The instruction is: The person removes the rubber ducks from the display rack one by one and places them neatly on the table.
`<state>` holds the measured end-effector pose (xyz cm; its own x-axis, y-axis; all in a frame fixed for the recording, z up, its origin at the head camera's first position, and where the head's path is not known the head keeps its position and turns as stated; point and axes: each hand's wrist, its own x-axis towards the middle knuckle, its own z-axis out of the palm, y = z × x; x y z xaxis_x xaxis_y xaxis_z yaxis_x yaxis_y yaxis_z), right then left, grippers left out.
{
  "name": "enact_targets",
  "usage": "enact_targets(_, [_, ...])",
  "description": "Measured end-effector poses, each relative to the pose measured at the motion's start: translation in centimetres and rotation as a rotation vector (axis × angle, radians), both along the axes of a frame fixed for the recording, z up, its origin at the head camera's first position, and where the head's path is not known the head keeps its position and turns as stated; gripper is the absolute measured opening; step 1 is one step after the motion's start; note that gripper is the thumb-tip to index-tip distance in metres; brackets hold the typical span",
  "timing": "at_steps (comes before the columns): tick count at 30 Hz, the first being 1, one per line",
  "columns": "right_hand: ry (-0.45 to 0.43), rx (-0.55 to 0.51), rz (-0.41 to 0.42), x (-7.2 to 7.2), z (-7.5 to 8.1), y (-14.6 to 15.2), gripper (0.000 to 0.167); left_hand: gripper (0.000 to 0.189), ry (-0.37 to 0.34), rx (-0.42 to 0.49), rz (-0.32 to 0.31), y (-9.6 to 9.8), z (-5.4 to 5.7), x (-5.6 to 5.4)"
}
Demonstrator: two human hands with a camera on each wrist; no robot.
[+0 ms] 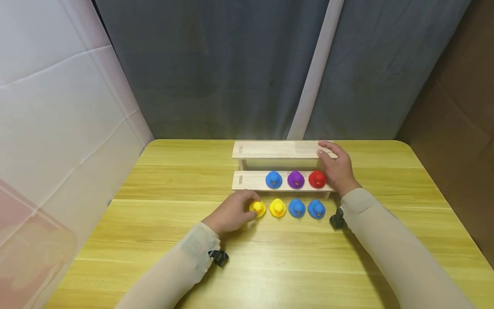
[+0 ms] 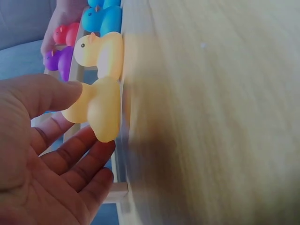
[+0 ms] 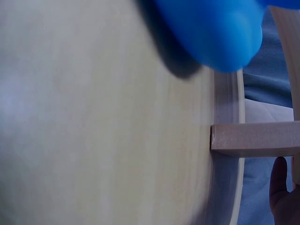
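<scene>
My left hand [image 1: 234, 210] is at the leftmost yellow rubber duck [image 1: 257, 209], thumb at its head and fingers curved round its far side. Beside that duck in the front row on the table stand another yellow duck [image 1: 278, 208] and two blue ducks, one here [image 1: 296, 208] and one at the right end [image 1: 317, 209]. My right hand [image 1: 339, 169] reaches over the right end of the upper shelf [image 1: 270, 149], thumb and forefinger spaced apart. The red duck [image 1: 317, 179] sits close to its thumb side, on the lower shelf [image 1: 252, 180].
A purple duck [image 1: 296, 179] and a blue duck [image 1: 274, 179] also sit on the lower shelf. The wooden stand has legs [image 3: 255, 139] under its boards. Behind the wooden table [image 1: 154, 240] hangs a grey curtain [image 1: 216, 77]; a white cloth [image 1: 65, 86] hangs at the left.
</scene>
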<state>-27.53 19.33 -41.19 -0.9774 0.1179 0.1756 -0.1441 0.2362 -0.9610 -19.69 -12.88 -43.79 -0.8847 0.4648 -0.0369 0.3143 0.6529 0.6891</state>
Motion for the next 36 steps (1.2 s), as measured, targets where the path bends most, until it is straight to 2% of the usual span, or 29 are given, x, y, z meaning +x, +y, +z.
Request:
enact_targets(9, [0.004, -0.004, -0.009, 0.0, 0.1, 0.0, 0.039, 0.026, 0.005, -0.006, 0.011, 0.2, 0.1, 0.1])
enact_targets(22, [0.019, -0.003, 0.011, 0.3, 0.5, -0.1, 0.039, 0.031, 0.048, -0.078, 0.013, 0.1, 0.6, 0.3])
enact_targets(28, [0.022, -0.005, 0.012, 0.5, 0.6, -0.1, 0.04, 0.036, 0.024, -0.036, 0.037, 0.1, 2.0, 0.5])
enact_targets(32, [0.018, -0.001, 0.01, 0.6, 0.7, -0.2, 0.04, 0.039, 0.031, -0.01, 0.044, 0.3, 3.0, 0.4])
enact_targets(36, [0.009, -0.007, 0.007, 0.1, 0.0, 0.0, 0.04, 0.039, 0.043, 0.017, 0.047, 0.5, 3.7, 0.3])
